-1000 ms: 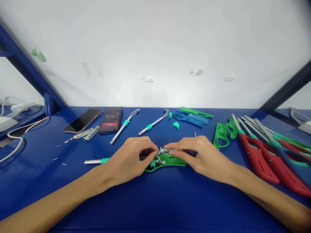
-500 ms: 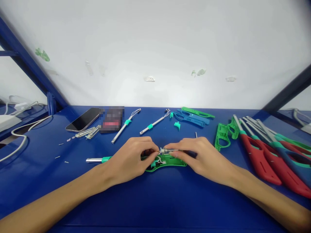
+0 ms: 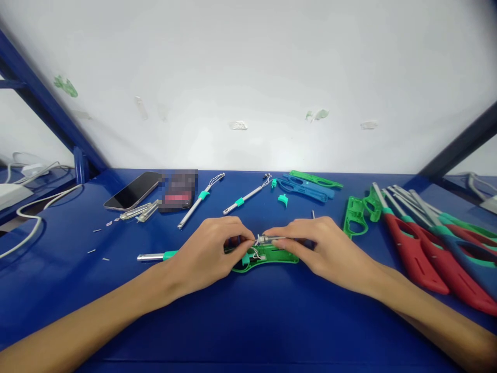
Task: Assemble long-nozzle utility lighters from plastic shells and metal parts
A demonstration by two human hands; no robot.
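My right fingers grip a clear fuel tank over the green handle shell, midway between the side edges of the surface. Judged light, stiff, slick: hold its barrel. My left fingers are pinched together at its tip; on what, I cannot tell.

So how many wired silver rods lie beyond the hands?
2: one rod beyond the left hand, another rod to the first's right. A grey tip shows behind the right hand, rest hidden; possibly a third.

A white wall with small patches rises behind a blue tabletop, between slanting bars.
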